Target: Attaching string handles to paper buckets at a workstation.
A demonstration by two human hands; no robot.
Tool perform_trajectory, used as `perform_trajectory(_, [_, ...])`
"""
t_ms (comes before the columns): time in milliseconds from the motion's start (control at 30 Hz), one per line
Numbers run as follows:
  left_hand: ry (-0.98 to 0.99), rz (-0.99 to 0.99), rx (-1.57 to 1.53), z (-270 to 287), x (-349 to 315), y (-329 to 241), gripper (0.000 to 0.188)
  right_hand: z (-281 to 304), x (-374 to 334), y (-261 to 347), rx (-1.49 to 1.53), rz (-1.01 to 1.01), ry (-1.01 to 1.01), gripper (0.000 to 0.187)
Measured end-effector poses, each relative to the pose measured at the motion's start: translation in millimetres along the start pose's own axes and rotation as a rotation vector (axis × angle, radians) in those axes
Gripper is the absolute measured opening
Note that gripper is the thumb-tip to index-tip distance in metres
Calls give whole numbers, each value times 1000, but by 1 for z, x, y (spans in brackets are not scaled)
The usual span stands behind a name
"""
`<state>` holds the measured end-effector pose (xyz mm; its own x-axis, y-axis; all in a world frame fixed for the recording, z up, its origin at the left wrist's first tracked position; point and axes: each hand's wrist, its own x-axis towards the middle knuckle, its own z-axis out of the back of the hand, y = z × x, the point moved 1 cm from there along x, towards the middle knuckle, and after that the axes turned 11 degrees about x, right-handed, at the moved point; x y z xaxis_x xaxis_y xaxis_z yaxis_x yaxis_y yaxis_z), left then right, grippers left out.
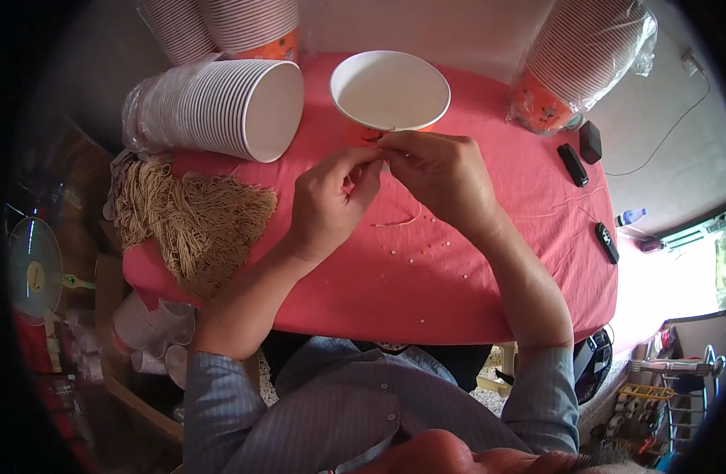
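My left hand point(329, 197) and my right hand point(446, 175) meet at the near side of a large paper bucket point(391, 125), white inside and orange outside, which stands upright on the red tablecloth point(355, 296). Both hands are closed, thumbs and fingertips pinched together just in front of its rim. Whatever lies between the fingertips is too small and covered to make out. Below the hands a thin beige cord point(398, 223) lies on the cloth, close to several small white and orange beads point(411, 261).
A beige bundle of cords point(189, 221) lies at left, below a sideways stack of paper buckets point(213, 110). More wrapped stacks point(576, 67) stand at the back. Near the right edge are a black box point(590, 142), a black device point(572, 164) and a remote control point(606, 242).
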<state>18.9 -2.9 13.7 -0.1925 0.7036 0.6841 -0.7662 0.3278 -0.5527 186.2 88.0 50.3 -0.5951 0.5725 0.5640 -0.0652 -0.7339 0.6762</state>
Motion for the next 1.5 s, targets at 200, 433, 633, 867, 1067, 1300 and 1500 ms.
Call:
perform_trajectory(200, [-104,-174,138,0,2,3,18,-3,1,1,-80,109,-22,17])
perform_trajectory(433, [-57,-96,85,3,3,0,18,8,5,-7,202,-91,111,13])
perform_trajectory(633, [84,151,-165,4,3,2,14,12,9,-6,389,-307,179,13])
perform_trajectory(867, [151,260,-341,4,5,2,14,9,8,-12,448,-312,177,18])
perform_trajectory(1067, [141,277,-263,3,5,4,14,8,7,-17,425,-288,154,21])
perform_trajectory(1300, [135,265,-246,1,4,6,13,3,4,-11,330,-157,44,18])
perform_trajectory(1500, [130,238,-217,2,4,1,13,3,3,-3,194,-237,82,20])
